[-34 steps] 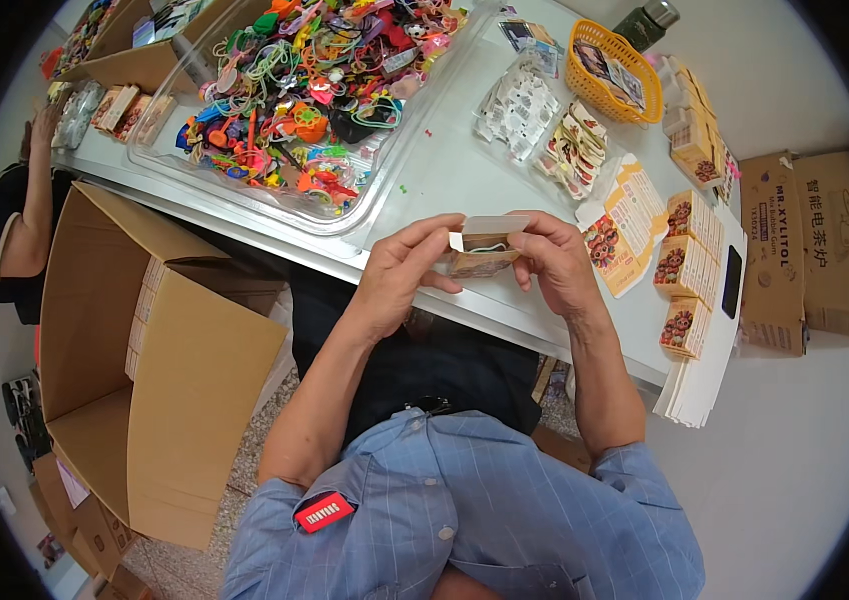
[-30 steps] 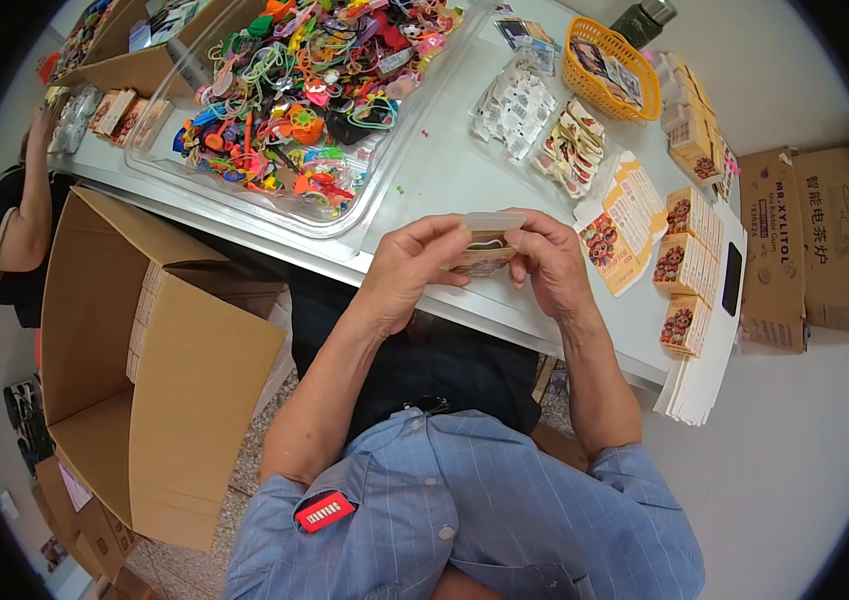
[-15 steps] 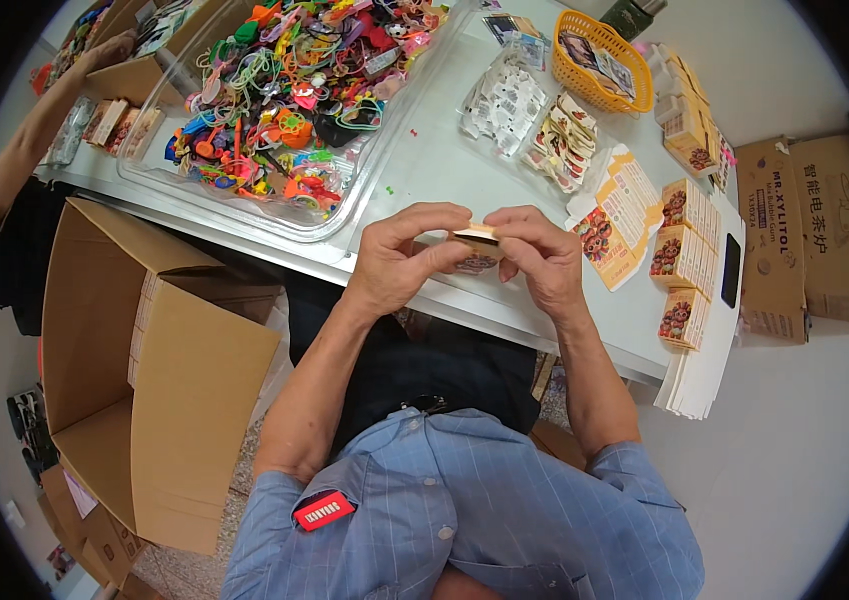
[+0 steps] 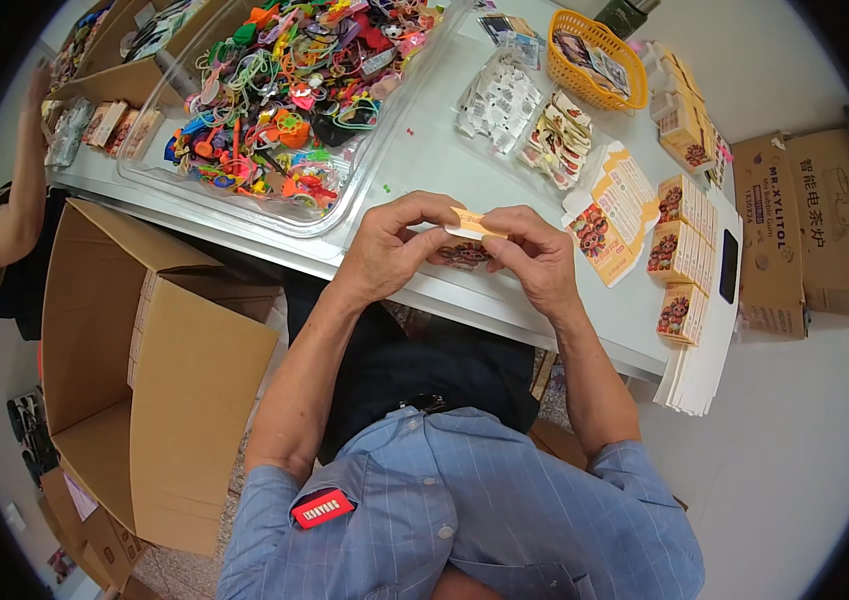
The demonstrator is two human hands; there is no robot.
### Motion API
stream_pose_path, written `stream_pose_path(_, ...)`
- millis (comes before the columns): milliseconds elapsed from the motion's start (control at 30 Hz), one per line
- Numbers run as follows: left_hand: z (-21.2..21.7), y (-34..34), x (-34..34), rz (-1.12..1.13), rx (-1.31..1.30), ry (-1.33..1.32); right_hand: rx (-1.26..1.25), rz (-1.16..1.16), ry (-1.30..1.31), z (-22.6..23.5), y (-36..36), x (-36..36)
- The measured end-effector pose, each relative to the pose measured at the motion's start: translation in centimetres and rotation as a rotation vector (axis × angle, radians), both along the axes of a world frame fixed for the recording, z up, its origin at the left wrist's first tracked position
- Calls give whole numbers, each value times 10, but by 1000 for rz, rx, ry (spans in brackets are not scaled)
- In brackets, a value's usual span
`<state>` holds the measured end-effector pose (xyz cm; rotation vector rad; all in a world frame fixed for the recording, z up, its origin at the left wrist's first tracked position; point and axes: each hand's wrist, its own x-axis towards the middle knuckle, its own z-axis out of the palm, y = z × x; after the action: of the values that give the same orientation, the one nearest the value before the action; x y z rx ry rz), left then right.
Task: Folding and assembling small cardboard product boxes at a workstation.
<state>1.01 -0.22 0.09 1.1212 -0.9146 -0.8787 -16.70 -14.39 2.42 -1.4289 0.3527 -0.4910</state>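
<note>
A small orange printed carton (image 4: 465, 254) is held between both hands above the table's near edge. My left hand (image 4: 392, 245) pinches its left end, thumb and forefinger near the top flap. On the other end, my right hand (image 4: 535, 255) presses with thumb and forefinger at the flap. The flap looks folded down along the top. Just to the right lies a flattened carton sheet (image 4: 613, 225) of the same orange print. Beyond my hands sit a pile of small white packets (image 4: 503, 105) and a tray of card pieces (image 4: 558, 140).
A clear plastic tub (image 4: 340, 215) heaped with colourful trinkets stands at the left. Stacked cartons (image 4: 680, 250) and a dark phone (image 4: 730, 268) line the right edge. A yellow basket (image 4: 555, 75) sits behind. An open cardboard box (image 4: 200, 400) stands left of me; another person's arm (image 4: 30, 190) shows beyond.
The carton's top, which stood with a dark gap before, now looks closed, its orange flap facing up. Both hands have shifted slightly away from me. The other person's arm has swung left.
</note>
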Motion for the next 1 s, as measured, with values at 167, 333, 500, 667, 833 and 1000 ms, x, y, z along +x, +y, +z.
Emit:
stream_pose_path(167,11,1,0,-18,56,-9,-98,-4,-1,-5,-3,-3)
stream_pose_path(333,9,1,3,6,61,-156,-301,-8,61,-2,0,-2)
stream_pose_path(500,10,2,1,23,72,-175,-512,-20,38,6,-1,-1)
stream_pose_path(667,21,6,-3,10,131,-88,-542,-4,32,15,-1,-4)
stream_pose_path(833,19,6,-1,8,103,-299,-610,-9,102,20,2,-8)
stream_pose_path(1000,31,-2,-3,-13,299,-44,-367,-66,205,20,7,-7)
